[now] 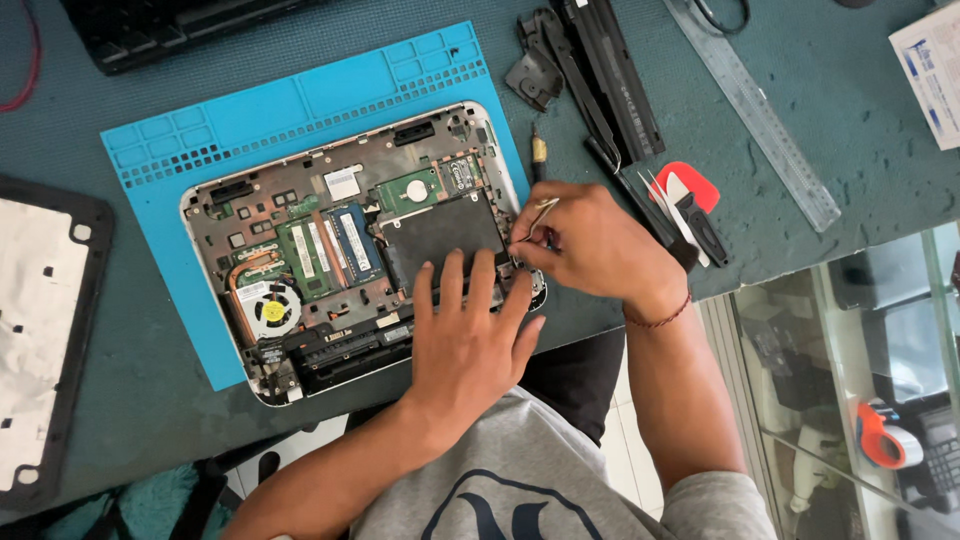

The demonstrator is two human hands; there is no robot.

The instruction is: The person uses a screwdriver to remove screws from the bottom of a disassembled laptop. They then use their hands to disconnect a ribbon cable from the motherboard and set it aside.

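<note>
The left hand [468, 335] lies flat and open on an opened laptop [350, 240]. The right hand [590, 245] grips tweezers [537, 215] at the laptop's right edge.

opened laptop [330, 250] on mat [200, 130], ruler [755, 105] to its right, perhaps a cover [45, 330] left

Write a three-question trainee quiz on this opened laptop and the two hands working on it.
1. True or false: the left hand lies flat on the opened laptop.
2. What does the right hand pinch? A) tweezers B) ruler C) tape roll
3. The laptop rests on a ____ mat.

Key:
1. True; its fingers reach the black drive cover.
2. A: tweezers, tips down at the laptop's right edge. The ruler lies untouched on the table.
3. Blue.
</note>
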